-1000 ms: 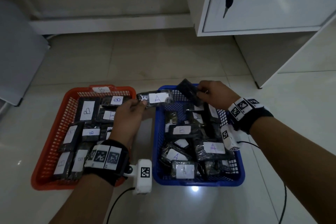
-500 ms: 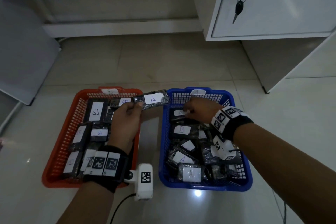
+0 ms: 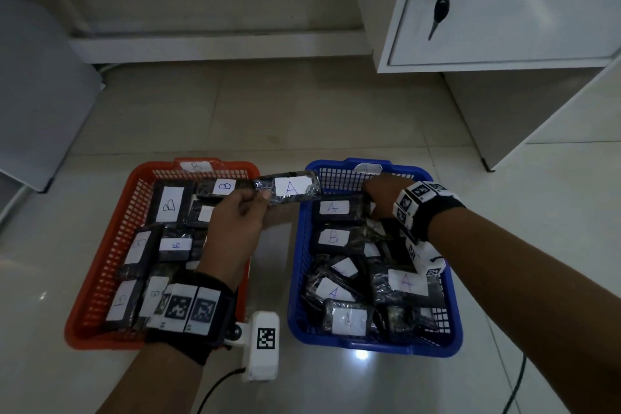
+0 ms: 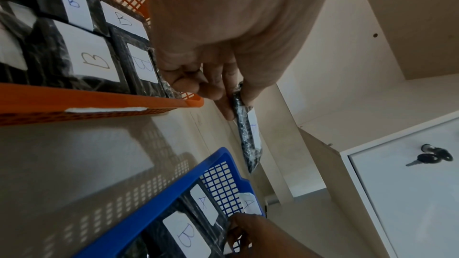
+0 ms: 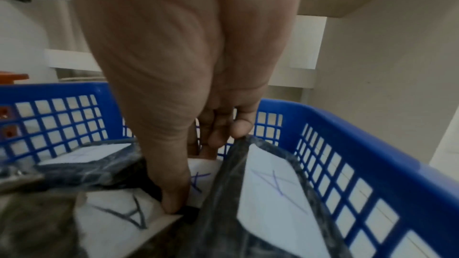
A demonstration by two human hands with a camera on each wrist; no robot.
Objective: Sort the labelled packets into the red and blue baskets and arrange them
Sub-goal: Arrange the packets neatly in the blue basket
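My left hand (image 3: 235, 228) pinches one end of an A packet (image 3: 289, 190) between thumb and fingers, holding it in the air above the gap between the two baskets. Just below and to the left of that hand sits the red basket (image 3: 111, 245), filled with B packets (image 3: 169, 205). My right hand (image 3: 381, 193) reaches down into the far end of the blue basket (image 3: 452, 296), its thumb and fingertips (image 5: 174, 203) closed on a packet marked A (image 5: 198, 176) among the others. A packet marked B (image 3: 336, 239) lies in the blue basket just left of my right wrist.
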